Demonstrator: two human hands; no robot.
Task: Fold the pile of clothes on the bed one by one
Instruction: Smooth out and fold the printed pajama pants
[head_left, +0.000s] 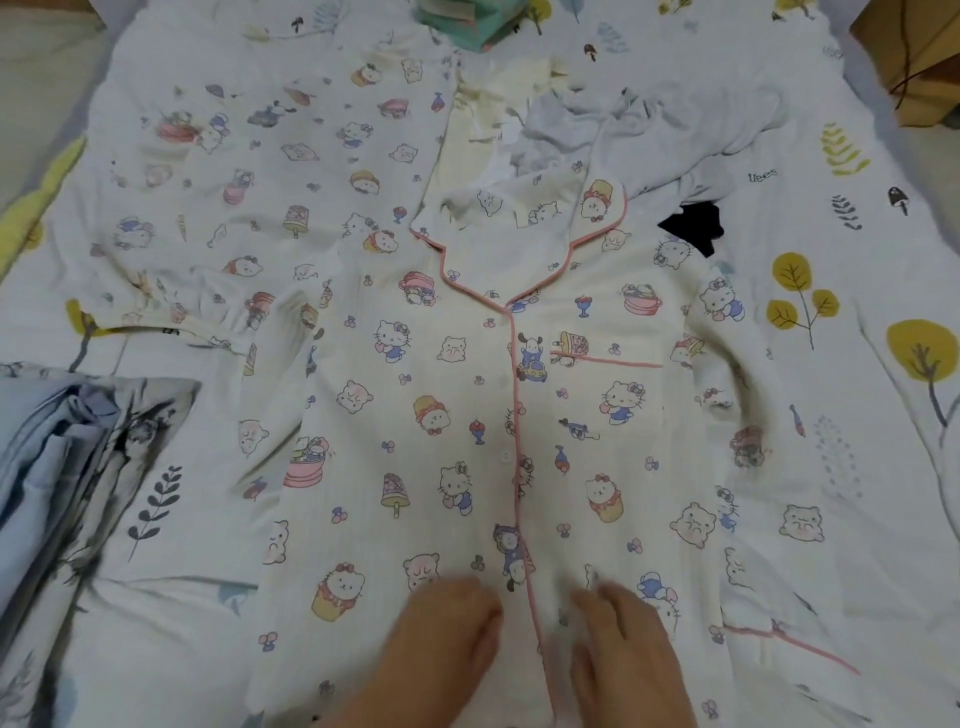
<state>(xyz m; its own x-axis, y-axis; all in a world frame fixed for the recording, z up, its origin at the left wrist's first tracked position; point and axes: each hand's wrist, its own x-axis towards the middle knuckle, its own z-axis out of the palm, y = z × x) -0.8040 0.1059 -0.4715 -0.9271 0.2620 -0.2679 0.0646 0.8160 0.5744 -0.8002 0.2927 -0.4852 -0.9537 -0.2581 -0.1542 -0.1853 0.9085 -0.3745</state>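
Observation:
A white cartoon-print pajama shirt (457, 395) with pink piping lies spread face up on the bed, collar away from me, buttoned down the middle. My left hand (441, 644) rests flat on its lower front, left of the button line. My right hand (628, 660) lies flat just right of that line. Matching print pajama pants (244, 171) lie spread at the upper left. A crumpled pale grey garment (670, 124) and a cream one (488, 109) sit beyond the collar, with a dark piece (693, 228) beside them.
A folded blue-grey leaf-print cloth (78, 467) lies at the left. A green box (467, 21) sits at the far edge and a brown paper bag (914, 57) at the upper right. The bedsheet (872, 415) has a yellow tree print.

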